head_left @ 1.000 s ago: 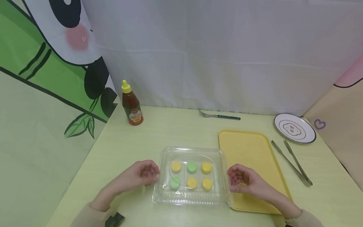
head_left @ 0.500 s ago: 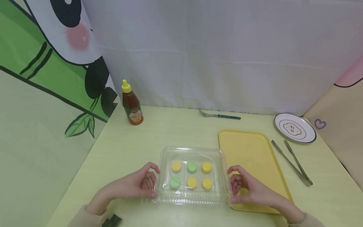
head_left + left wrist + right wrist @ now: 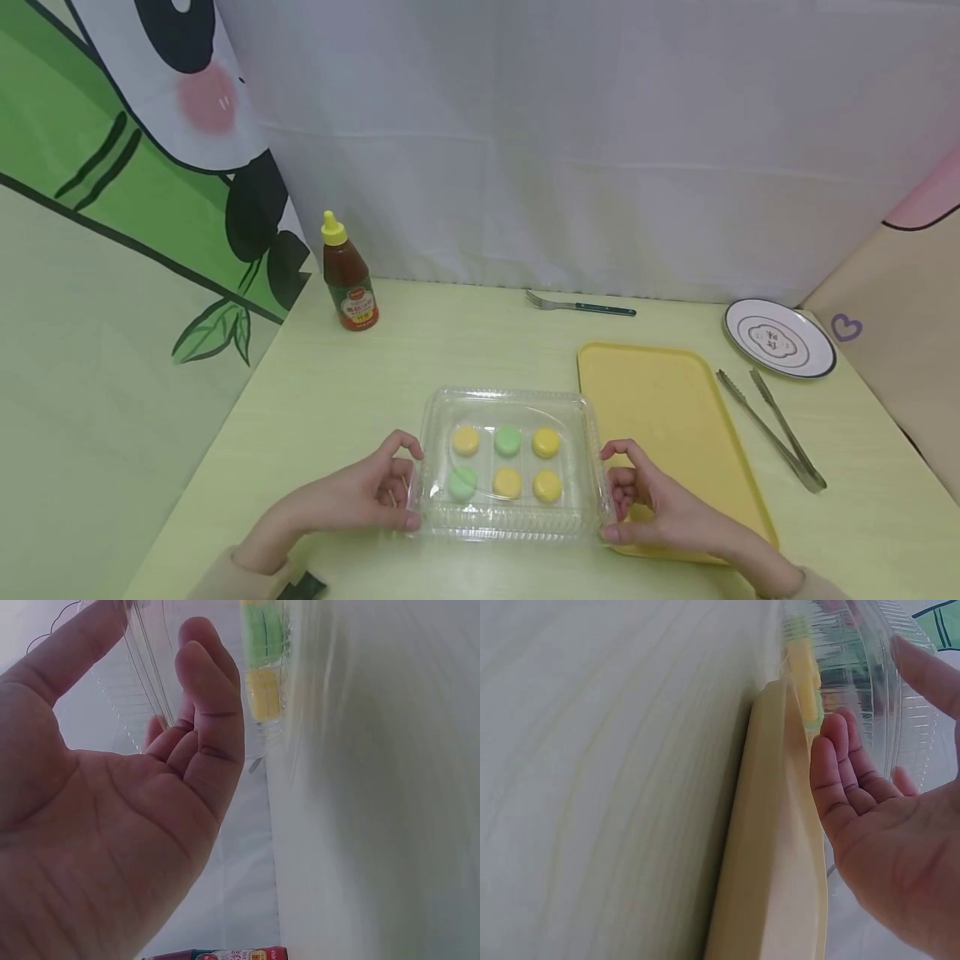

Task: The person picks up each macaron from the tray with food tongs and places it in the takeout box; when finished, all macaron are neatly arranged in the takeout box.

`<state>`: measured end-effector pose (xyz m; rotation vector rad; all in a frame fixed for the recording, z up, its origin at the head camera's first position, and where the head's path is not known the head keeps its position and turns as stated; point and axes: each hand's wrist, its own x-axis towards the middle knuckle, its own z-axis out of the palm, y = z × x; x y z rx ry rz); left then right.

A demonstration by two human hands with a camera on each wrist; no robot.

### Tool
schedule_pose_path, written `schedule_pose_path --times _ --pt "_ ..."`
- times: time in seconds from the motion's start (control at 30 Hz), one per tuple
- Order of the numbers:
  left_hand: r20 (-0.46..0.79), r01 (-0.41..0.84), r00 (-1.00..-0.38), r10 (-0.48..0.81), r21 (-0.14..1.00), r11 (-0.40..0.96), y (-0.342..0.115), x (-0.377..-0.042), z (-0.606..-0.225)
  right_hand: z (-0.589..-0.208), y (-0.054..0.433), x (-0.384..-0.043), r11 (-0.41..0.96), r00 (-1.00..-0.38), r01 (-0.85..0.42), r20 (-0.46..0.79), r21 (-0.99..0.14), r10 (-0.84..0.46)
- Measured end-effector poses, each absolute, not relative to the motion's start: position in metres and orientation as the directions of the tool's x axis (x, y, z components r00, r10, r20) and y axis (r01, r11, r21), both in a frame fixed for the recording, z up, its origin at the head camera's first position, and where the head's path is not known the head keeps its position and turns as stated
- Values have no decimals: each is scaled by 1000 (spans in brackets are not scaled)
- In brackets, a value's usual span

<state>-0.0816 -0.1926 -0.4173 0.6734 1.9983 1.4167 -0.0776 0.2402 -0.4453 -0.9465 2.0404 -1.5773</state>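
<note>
A clear plastic clamshell box point(image 3: 517, 521) sits on the table with its lid down. Through it show several yellow macarons point(image 3: 546, 486) and green macarons point(image 3: 507, 442) in two rows. My left hand point(image 3: 363, 493) holds the box's left rim, thumb towards the near corner and index finger bent farther back. On the opposite side my right hand point(image 3: 656, 504) grips the rim in the same way, above the yellow tray. Both wrist views show the other fingers curled loosely beside the box wall. In the left wrist view the thumb point(image 3: 71, 649) reaches the lid's rim; the index tip is hidden.
The yellow tray point(image 3: 660, 400) lies beside the box, partly under its right edge. Metal tongs point(image 3: 780, 442) and a white plate point(image 3: 780, 340) are at the right. A fork point(image 3: 581, 307) lies at the back, and a sauce bottle point(image 3: 350, 287) stands back left.
Both thumbs have slid nearer the box's front corners, and the hands have spread wider along its sides. The index fingers are more bent. The box has stayed in place.
</note>
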Motion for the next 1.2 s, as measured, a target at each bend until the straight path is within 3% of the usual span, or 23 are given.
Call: schedule_pose_path --times 0.33,0.6,0.83,1.2 --pt "-233 26 -716 658 933 358 -194 -81 -418 -442 239 -71 127 -718 -182 43 -975 -695" --pt "-314 -134 -666 677 943 305 -195 -80 -421 -440 237 -71 125 -698 -113 -10 -986 -716" --pt "-298 -118 -619 727 950 289 -196 -81 -429 -441 238 -72 141 -644 74 -155 -987 -749" --pt "-262 -151 -574 776 965 215 -194 -84 -433 -445 238 -73 52 -575 162 -137 -985 -807"
